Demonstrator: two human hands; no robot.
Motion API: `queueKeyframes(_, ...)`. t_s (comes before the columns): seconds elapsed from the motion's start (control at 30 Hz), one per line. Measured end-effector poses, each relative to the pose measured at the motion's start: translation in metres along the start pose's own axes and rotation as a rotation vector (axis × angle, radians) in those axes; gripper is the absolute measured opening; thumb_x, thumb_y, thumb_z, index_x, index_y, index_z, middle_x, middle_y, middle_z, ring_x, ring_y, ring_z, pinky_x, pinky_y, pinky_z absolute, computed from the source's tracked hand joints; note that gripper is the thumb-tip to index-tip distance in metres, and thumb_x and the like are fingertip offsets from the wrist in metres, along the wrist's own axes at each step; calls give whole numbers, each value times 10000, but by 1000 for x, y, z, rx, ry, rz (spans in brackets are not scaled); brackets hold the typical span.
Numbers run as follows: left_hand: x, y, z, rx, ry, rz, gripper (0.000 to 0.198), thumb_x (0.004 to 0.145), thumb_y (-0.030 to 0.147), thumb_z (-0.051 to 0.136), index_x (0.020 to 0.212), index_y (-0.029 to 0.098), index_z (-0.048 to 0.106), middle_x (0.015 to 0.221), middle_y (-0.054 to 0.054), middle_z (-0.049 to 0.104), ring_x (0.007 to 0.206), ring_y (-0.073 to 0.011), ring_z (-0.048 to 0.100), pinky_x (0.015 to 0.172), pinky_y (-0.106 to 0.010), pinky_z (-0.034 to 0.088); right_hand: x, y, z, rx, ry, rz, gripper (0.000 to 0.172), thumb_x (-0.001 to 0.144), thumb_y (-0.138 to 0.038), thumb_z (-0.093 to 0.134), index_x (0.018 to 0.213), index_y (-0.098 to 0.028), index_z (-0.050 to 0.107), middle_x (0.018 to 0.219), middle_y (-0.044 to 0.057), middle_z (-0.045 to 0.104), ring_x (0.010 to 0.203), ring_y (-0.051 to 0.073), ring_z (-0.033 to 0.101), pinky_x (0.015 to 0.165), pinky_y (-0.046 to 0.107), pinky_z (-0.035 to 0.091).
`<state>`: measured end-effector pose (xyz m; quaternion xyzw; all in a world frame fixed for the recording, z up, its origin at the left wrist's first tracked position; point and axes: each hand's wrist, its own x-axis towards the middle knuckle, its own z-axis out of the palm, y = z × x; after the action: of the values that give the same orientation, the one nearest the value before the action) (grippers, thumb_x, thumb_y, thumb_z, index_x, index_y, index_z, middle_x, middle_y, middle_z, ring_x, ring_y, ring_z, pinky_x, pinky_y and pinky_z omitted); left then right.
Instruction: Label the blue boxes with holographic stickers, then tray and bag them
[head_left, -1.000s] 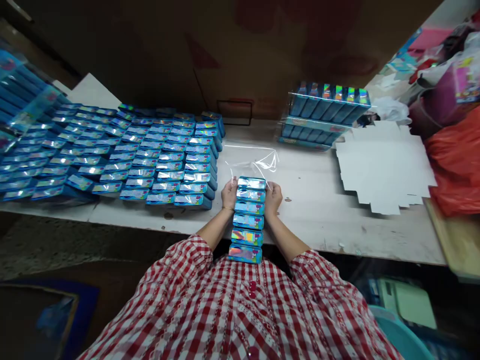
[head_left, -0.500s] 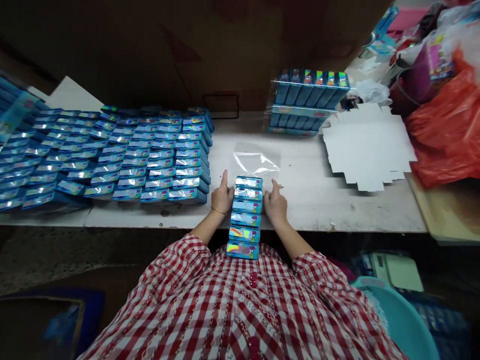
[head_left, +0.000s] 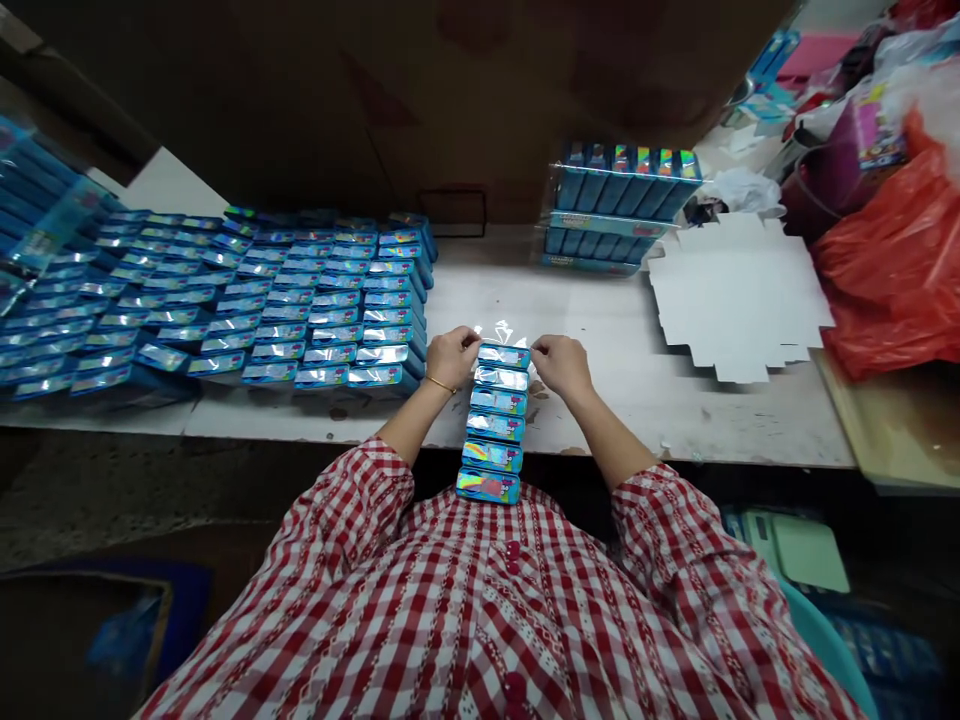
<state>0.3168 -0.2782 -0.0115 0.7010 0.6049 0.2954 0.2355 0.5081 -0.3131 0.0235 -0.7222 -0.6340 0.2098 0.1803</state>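
A row of several small blue boxes (head_left: 496,402) with shiny printed ends lies in front of me, its near end over the table edge against my shirt. At its far end, a crumpled clear plastic bag (head_left: 504,330) catches the light. My left hand (head_left: 452,357), with a thin bracelet at the wrist, is closed in a pinch on the plastic at the row's far left corner. At the far right corner, my right hand (head_left: 564,365) pinches the plastic the same way. The film between the fingertips is hard to make out.
Many blue boxes (head_left: 322,300) stand in rows on the left of the white table (head_left: 600,310). Clear-wrapped packs (head_left: 622,205) stand at the back right, near a flat white card cutout (head_left: 739,295). A red plastic bag (head_left: 892,250) lies far right; a large cardboard box (head_left: 375,100) borders the back.
Both hands have moved forward to the row's far corners, pointing fingers now closed into pinches. The bag's clear flap, spread flat before, is now gathered near the boxes.
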Motion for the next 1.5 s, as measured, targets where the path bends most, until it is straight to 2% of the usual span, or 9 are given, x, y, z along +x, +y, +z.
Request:
queueKeyframes(0.2, -9, 1, 0, 55, 114, 265, 126, 827, 206, 497, 760, 176, 600, 782, -45, 640, 693, -144, 573, 660, -258, 414, -20, -3, 12, -153, 230, -110, 242, 843, -185, 443, 871, -207, 683, 866, 34, 672, 707, 137, 564, 554, 241, 295)
queueKeyframes(0.4, -21, -9, 0, 1, 239, 419, 161, 862, 202, 454, 719, 184, 526, 680, -23, 578, 651, -128, 551, 628, -243, 438, -31, 15, 27, -358, 495, -470, 259, 889, -166, 418, 910, -196, 675, 775, 40, 660, 634, 120, 527, 559, 260, 308)
queueKeyframes(0.57, -57, -30, 0, 72, 250, 571, 83, 860, 198, 480, 839, 185, 559, 808, -61, 644, 785, -149, 608, 736, -271, 477, -54, 36, 49, -263, 593, -772, 201, 895, -178, 446, 963, -206, 632, 839, 56, 673, 708, 132, 559, 661, 266, 398)
queueKeyframes(0.63, -67, -36, 7, 52, 268, 508, 92, 865, 207, 467, 849, 185, 555, 819, -65, 647, 795, -150, 615, 733, -271, 481, -60, 39, 59, -180, 612, -736, 202, 902, -186, 421, 959, -210, 613, 872, 66, 666, 770, 148, 574, 697, 278, 421)
queueKeyframes(0.7, -69, -39, 15, 22, 252, 390, 119, 872, 232, 441, 829, 185, 542, 779, -55, 634, 751, -147, 611, 698, -267, 481, -61, 39, 66, -124, 587, -564, 217, 912, -216, 387, 960, -196, 598, 865, 80, 651, 792, 167, 571, 700, 294, 426)
queueKeyframes(0.87, -60, -41, 24, 0, 134, 165, 133, 861, 274, 437, 867, 177, 527, 774, -40, 625, 670, -133, 589, 639, -245, 456, -53, 37, 74, -182, 364, -228, 220, 895, -272, 418, 779, -184, 584, 716, 49, 602, 676, 169, 506, 593, 280, 320)
queueKeyframes(1.17, -60, -31, 1, 421, -311, 116, 248, 901, 281, 369, 853, 169, 585, 881, -96, 646, 748, -183, 594, 622, -270, 378, -54, 47, 71, -401, 235, -411, 237, 866, -175, 422, 671, -180, 558, 667, 48, 580, 649, 161, 446, 631, 297, 243)
queueKeyframes(1.3, -72, -33, -4, 422, -349, 143, 256, 907, 271, 365, 851, 174, 595, 923, -88, 657, 800, -166, 605, 657, -251, 377, -69, 46, 67, -412, 209, -465, 244, 879, -184, 409, 697, -176, 572, 700, 55, 591, 683, 162, 458, 658, 299, 247)
queueKeyframes(1.5, -60, -26, 2, 475, -335, -80, 284, 913, 293, 359, 898, 164, 612, 923, -108, 682, 826, -197, 619, 648, -271, 354, -60, 40, 70, -428, 95, -260, 213, 892, -242, 451, 755, -172, 598, 793, 62, 608, 701, 162, 461, 643, 297, 240)
